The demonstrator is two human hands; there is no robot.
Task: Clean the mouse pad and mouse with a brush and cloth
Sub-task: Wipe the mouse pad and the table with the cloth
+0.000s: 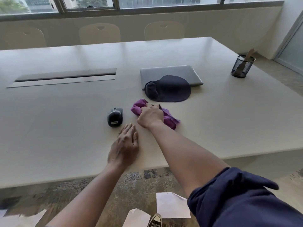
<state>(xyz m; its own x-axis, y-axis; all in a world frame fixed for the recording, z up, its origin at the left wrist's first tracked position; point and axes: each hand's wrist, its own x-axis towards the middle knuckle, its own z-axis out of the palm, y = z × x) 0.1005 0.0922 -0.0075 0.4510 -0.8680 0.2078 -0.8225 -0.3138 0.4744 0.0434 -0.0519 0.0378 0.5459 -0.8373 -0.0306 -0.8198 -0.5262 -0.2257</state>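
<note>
Mouse pad (pixel 170 89): dark, with a raised wrist rest at its left end, lying flat on the pale surface (pixel 65 128) right of centre, its far edge overlapping the near edge of a closed grey laptop (pixel 170 72). Mouse (pixel 115 117): dark, sitting on the surface to the near left of the pad, well apart from it and untouched by either hand. Cloth (pixel 168 119): purple, bunched, lying on the surface between mouse and pad, just near of the pad.

Right hand (pixel 151 116): on top of the cloth, fingers curled round the fabric and gripping it; cloth shows on the far-left and right sides of the hand. A rolled-up dark blue sleeve (pixel 237 199) covers the upper part of that arm.

Left hand (pixel 125 146): palm down on the surface, near of the mouse and just left of the right wrist, fingers straight and together, holding nothing. Fingertips lie close to the mouse but apart from it.

Brush (pixel 246 57): wooden handle standing tilted in a black mesh cup (pixel 241 67) at the far right of the surface, well apart from both hands.

Other items: a long grey cable hatch (pixel 65 77) set into the surface at far left; three pale chairs (pixel 99 34) along the far side beneath the windows (pixel 147 2); sheets of white paper (pixel 172 205) on the carpeted floor; the toe of a dark shoe (pixel 155 221) at the bottom edge.
</note>
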